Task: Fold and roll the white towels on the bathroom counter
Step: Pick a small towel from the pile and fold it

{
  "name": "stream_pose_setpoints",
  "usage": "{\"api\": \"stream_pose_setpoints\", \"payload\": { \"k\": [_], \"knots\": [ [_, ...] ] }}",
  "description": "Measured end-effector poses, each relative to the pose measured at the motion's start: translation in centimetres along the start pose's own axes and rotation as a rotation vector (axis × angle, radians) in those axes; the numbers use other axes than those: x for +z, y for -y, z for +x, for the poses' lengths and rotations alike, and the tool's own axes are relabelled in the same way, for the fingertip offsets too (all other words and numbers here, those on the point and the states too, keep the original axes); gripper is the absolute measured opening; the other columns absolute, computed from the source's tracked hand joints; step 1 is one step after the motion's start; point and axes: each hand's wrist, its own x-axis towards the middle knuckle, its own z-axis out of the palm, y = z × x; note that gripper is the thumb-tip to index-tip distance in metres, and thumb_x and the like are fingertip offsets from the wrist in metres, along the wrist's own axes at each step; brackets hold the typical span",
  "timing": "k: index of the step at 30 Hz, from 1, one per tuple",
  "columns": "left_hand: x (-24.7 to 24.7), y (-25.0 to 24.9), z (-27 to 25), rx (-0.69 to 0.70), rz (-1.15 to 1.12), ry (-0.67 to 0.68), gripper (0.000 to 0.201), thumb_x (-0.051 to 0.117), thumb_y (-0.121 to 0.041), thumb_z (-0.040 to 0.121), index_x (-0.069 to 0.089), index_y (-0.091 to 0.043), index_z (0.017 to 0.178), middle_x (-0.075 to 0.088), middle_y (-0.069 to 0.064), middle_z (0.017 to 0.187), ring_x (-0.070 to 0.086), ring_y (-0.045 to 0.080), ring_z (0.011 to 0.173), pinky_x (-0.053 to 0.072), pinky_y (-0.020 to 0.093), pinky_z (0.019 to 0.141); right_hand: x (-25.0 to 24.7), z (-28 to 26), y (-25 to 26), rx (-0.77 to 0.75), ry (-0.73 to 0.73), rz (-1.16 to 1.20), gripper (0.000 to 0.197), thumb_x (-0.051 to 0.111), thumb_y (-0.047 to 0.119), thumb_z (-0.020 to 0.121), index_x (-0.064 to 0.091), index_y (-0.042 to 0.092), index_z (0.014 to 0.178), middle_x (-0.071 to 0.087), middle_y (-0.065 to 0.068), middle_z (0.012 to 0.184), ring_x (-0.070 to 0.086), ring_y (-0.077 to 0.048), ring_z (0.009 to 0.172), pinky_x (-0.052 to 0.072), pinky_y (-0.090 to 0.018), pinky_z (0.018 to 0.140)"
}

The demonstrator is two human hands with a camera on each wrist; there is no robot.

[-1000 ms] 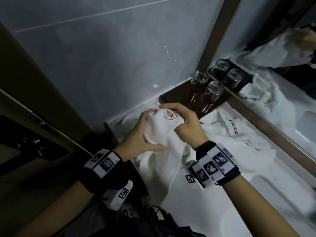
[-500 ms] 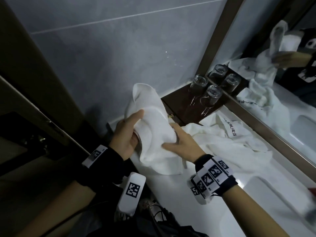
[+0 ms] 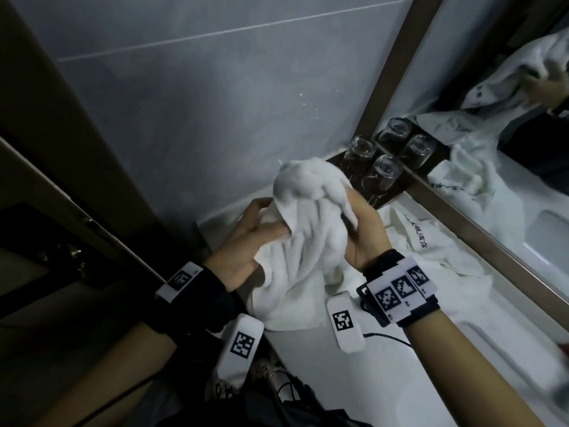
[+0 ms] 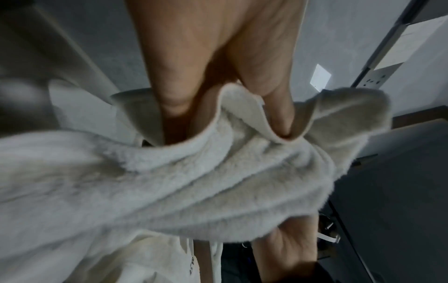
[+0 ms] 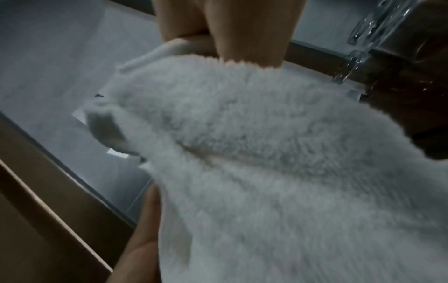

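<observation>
Bunched higher now, towel (image 3: 303, 229) sits between both hands' fingers (image 4: 278, 107).

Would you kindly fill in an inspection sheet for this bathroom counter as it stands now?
Surface: white bathroom counter, basin partly visible at right.
Job's things: white terry towel bunched, held above counter; second white towel with dark lettering crumpled, unfolded.
Clutter: two clear drinking glasses upside down on dark wooden tray.
Hands: left hand and right hand both grip the held towel.
Cables: thin black cable on counter.
Surroundings: grey tiled wall; framed mirror.
</observation>
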Motion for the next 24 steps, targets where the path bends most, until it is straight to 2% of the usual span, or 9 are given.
{"api": "stream_pose_setpoints", "payload": {
  "k": [3, 5, 8, 11, 13, 16, 18, 20, 24],
  "knots": [
    [0.4, 0.2, 0.4, 0.079, 0.014, -0.221, 0.027, 0.07, -0.024, 0.077, 0.055, -0.023, 0.1, 0.068, -0.001, 0.095, 0.066, 0.017, 0.093, 0.051, 0.036, 0.079, -0.1, -0.5, -0.5, 0.019, -0.04, 0.255, 0.07, 0.045, 0.057, 0.081, 0.051, 0.004, 0.126, 0.066, -0.013, 0.118, 0.061, -0.022, 0.112, 0.048, -0.037, 0.099],
    [0.9, 0.6, 0.7, 0.165, 0.206, -0.334, 0.03, 0.069, -0.027, 0.079, 0.051, -0.027, 0.102, 0.063, -0.003, 0.102, 0.061, 0.013, 0.098, 0.05, 0.031, 0.085, -0.6, -0.8, -1.3, 0.072, -0.089, 0.206, 0.086, 0.046, 0.062, 0.074, 0.038, 0.004, 0.136, 0.06, -0.013, 0.127, 0.056, -0.023, 0.119, 0.042, -0.04, 0.104],
    [2.4, 2.1, 0.3, 0.284, 0.473, -0.133, 0.034, 0.063, -0.016, 0.084, 0.048, -0.037, 0.106, 0.057, -0.017, 0.104, 0.053, -0.01, 0.098, 0.04, 0.001, 0.082, -0.4, -0.6, -2.3, 0.118, -0.133, -0.3, 0.072, 0.063, 0.045, 0.074, 0.04, 0.01, 0.133, 0.062, -0.01, 0.121, 0.064, -0.018, 0.105, 0.054, -0.031, 0.086],
    [2.4, 3.5, -0.6, 0.168, 0.462, 0.094, 0.034, 0.057, -0.02, 0.089, 0.053, -0.045, 0.112, 0.057, -0.032, 0.111, 0.047, -0.02, 0.111, 0.035, -0.003, 0.085, -1.6, -0.3, -2.4, 0.082, -0.33, -0.602, 0.059, 0.075, 0.019, 0.073, 0.047, 0.008, 0.123, 0.061, -0.016, 0.118, 0.064, -0.026, 0.103, 0.055, -0.036, 0.085],
    [1.6, 4.2, -0.9, 0.085, 0.397, 0.111, 0.026, 0.048, -0.022, 0.094, 0.059, -0.041, 0.109, 0.062, -0.029, 0.11, 0.051, -0.012, 0.113, 0.038, 0.001, 0.089, -2.5, -0.5, -2.3, 0.052, -0.386, -0.605, 0.043, 0.068, 0.013, 0.076, 0.053, 0.006, 0.115, 0.064, -0.015, 0.108, 0.063, -0.027, 0.098, 0.052, -0.036, 0.08],
    [0.6, 5.0, -0.1, -0.07, 0.275, -0.059, 0.02, 0.046, -0.024, 0.094, 0.058, -0.016, 0.107, 0.069, 0.0, 0.106, 0.067, 0.011, 0.1, 0.052, 0.021, 0.082, -3.4, -1.2, -2.8, 0.134, -0.289, -0.278, 0.041, 0.046, 0.006, 0.076, 0.051, -0.008, 0.114, 0.057, -0.02, 0.099, 0.054, -0.032, 0.093, 0.043, -0.042, 0.083],
    [0.2, 5.6, 0.6, -0.218, 0.161, -0.117, 0.038, 0.05, -0.039, 0.085, 0.049, -0.012, 0.113, 0.067, 0.004, 0.108, 0.069, 0.012, 0.091, 0.052, 0.025, 0.071, -3.6, -1.7, -3.0, 0.218, -0.201, -0.03, 0.042, 0.044, 0.006, 0.07, 0.055, -0.01, 0.107, 0.055, -0.022, 0.097, 0.053, -0.036, 0.093, 0.041, -0.044, 0.086],
    [0.0, 5.8, 1.4, -0.251, 0.059, -0.112, 0.062, 0.05, -0.05, 0.077, 0.046, -0.007, 0.121, 0.066, 0.006, 0.106, 0.069, 0.012, 0.089, 0.05, 0.024, 0.064, -3.8, -2.1, -3.2, 0.222, -0.097, 0.035, 0.037, 0.045, 0.006, 0.066, 0.065, -0.005, 0.095, 0.064, -0.021, 0.089, 0.063, -0.034, 0.086, 0.052, -0.038, 0.077],
    [-0.5, 5.6, 2.8, -0.126, -0.071, -0.147, 0.051, 0.053, -0.042, 0.079, 0.048, -0.024, 0.126, 0.06, 0.01, 0.124, 0.059, 0.02, 0.112, 0.05, 0.031, 0.081, -4.2, -2.2, -3.3, 0.235, -0.013, -0.609, 0.039, 0.053, -0.01, 0.075, 0.055, -0.003, 0.113, 0.059, -0.02, 0.107, 0.056, -0.035, 0.104, 0.046, -0.04, 0.087]
  ]
}}
